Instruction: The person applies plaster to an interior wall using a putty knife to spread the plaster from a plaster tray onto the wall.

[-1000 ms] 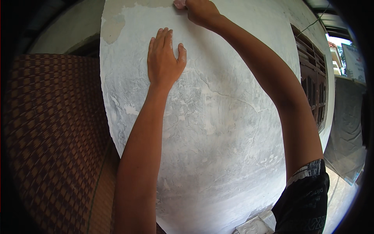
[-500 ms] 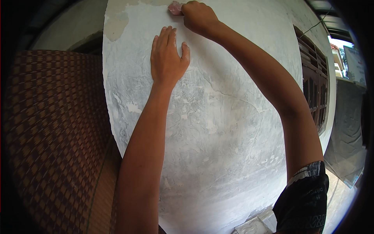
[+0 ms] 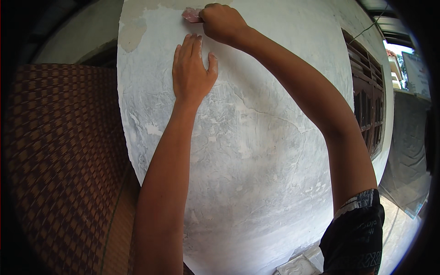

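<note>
My right hand is closed in a fist around a reddish scraper smeared with white, high on the wall. The scraper's flat end points left against the white-coated wall, while its handle is mostly hidden in my fist. Just below it, my left hand lies flat on the same wall, fingers pointing up and thumb spread out. White residue marks the fingertips and thumb of the left hand. The wall's coating is patchy, with ridges and a thin crack.
A brown checked woven mat stands along the left side. Bare greyish patches show near the wall's upper left edge. To the right are a dark wooden window and a grey sheet. Pale block-like pieces lie at the wall's foot.
My right hand and the scraper have shifted left and slightly down. The whole view has moved a little, and my left hand still rests flat on the wall.
</note>
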Tool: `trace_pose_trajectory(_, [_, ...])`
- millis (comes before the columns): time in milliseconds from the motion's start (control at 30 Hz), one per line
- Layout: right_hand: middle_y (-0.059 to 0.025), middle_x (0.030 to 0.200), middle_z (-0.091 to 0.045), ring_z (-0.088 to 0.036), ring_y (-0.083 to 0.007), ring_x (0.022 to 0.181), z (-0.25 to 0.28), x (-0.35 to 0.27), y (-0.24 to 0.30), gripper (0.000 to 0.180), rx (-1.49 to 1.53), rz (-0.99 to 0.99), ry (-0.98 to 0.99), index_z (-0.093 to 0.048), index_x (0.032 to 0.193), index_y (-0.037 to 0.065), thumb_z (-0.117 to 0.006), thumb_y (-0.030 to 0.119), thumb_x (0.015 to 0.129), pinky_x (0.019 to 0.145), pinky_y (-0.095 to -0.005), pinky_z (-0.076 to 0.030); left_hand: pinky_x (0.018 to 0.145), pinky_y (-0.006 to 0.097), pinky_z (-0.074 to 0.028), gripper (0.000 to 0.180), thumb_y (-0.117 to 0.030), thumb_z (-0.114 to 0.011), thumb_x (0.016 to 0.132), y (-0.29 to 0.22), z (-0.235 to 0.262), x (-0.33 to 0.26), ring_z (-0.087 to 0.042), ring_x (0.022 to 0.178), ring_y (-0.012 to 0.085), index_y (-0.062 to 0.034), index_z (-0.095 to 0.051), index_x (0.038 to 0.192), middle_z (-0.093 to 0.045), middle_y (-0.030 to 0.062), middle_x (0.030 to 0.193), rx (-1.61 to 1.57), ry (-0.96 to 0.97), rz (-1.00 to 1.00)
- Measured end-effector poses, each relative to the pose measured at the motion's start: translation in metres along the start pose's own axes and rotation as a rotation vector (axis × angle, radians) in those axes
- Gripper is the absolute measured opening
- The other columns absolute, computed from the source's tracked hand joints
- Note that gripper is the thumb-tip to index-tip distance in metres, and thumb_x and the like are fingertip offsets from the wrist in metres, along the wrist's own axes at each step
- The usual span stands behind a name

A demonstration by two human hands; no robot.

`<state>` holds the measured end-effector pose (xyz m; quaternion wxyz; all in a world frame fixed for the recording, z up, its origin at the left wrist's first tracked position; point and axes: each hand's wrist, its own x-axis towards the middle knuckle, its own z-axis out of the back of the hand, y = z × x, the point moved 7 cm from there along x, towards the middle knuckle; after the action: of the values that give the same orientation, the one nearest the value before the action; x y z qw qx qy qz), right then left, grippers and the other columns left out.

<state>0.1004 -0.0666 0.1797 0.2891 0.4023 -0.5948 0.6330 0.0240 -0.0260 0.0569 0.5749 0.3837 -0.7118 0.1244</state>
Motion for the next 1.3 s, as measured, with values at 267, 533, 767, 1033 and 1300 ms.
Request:
trace_pose_trajectory(267, [-0.0274, 0.1, -0.07, -0.069, -0.0432, 0.093, 0.037, 0.034, -0.114, 0.017, -0.197, -0.15, -0.192, -0.07, 0.094, -0.009, -0.058, 0.001, 0.089, 0.083, -0.0487, -0.055, 0.122, 0.046, -0.031, 0.046, -0.021, -0.057, 0.096, -0.018, -0.014, 0.005, -0.047, 0.14, 0.0301, -0.0005, -0.056, 0.137, -0.056, 0.0166, 0.145, -0.042, -0.023, -0.019])
trace_pose_trajectory(533, [-0.0317, 0.094, -0.069, -0.069, -0.0455, 0.09, 0.025, -0.02, -0.029, 0.017, -0.011, -0.061, 0.027, -0.071, 0.087, -0.009, -0.055, -0.003, 0.084, 0.08, -0.051, -0.055, 0.122, 0.045, -0.031, 0.047, -0.021, -0.057, 0.096, 0.0, -0.002, -0.001, -0.047, 0.141, 0.0299, 0.0003, -0.056, 0.138, -0.056, 0.0169, 0.145, 0.025, -0.003, -0.003])
trace_pose_trajectory(767, [-0.0305, 0.101, -0.07, -0.069, -0.0438, 0.095, 0.039, 0.025, -0.089, 0.022, -0.108, -0.188, -0.082, -0.072, 0.095, -0.008, -0.058, 0.01, 0.095, 0.084, -0.0494, -0.054, 0.123, 0.044, -0.03, 0.047, -0.023, -0.057, 0.095, -0.011, -0.012, 0.002, -0.045, 0.142, 0.0289, 0.0012, -0.056, 0.136, -0.055, 0.0167, 0.145, 0.016, 0.005, -0.015])
trace_pose_trajectory(1033, [-0.0256, 0.096, -0.069, -0.068, -0.0417, 0.088, 0.026, -0.017, 0.004, 0.023, -0.035, -0.034, 0.135, -0.073, 0.094, -0.004, -0.056, -0.001, 0.079, 0.081, -0.049, -0.055, 0.122, 0.045, -0.031, 0.048, -0.023, -0.058, 0.096, -0.001, -0.001, -0.001, -0.048, 0.14, 0.03, -0.0004, -0.056, 0.138, -0.056, 0.0162, 0.145, 0.039, 0.002, -0.002])
trace_pose_trajectory(1300, [-0.0275, 0.102, -0.07, -0.069, -0.0405, 0.096, 0.015, 0.019, -0.061, 0.02, -0.085, -0.127, -0.044, -0.069, 0.102, -0.005, -0.056, 0.008, 0.096, 0.082, -0.0472, -0.056, 0.122, 0.044, -0.031, 0.047, -0.023, -0.058, 0.094, -0.01, -0.01, 0.001, -0.047, 0.141, 0.0289, 0.0013, -0.058, 0.135, -0.056, 0.0173, 0.144, 0.023, -0.016, -0.021])
